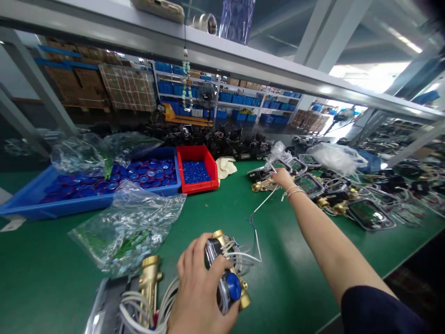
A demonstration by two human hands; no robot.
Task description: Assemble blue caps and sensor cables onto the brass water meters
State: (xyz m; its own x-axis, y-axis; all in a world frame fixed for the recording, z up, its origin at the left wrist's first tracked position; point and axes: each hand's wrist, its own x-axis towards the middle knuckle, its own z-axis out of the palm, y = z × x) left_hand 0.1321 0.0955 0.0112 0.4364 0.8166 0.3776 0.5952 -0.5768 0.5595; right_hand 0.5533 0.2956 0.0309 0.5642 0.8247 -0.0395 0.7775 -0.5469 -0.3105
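Observation:
My left hand (201,287) is closed around a water meter (222,278) at the front middle, its brass pipe body on the right side. A round blue cap (233,286) shows on its casing, and pale cables are coiled beside it. Farther off, my right hand (283,178) has its fingers curled over another meter with a brass end (257,186); the fingertips are partly hidden. Thin white cable (257,243) runs across the bench between the two meters. Left of my left hand lies a third meter (150,278) with brass pipe and looped cable.
A blue tray (93,204) holds many blue caps with red rims. Beside it stands a red bin (200,187) of small blue parts. A clear plastic bag (135,227) lies in front. Several meters (370,213) crowd the right side, and a shelf beam (243,60) crosses above.

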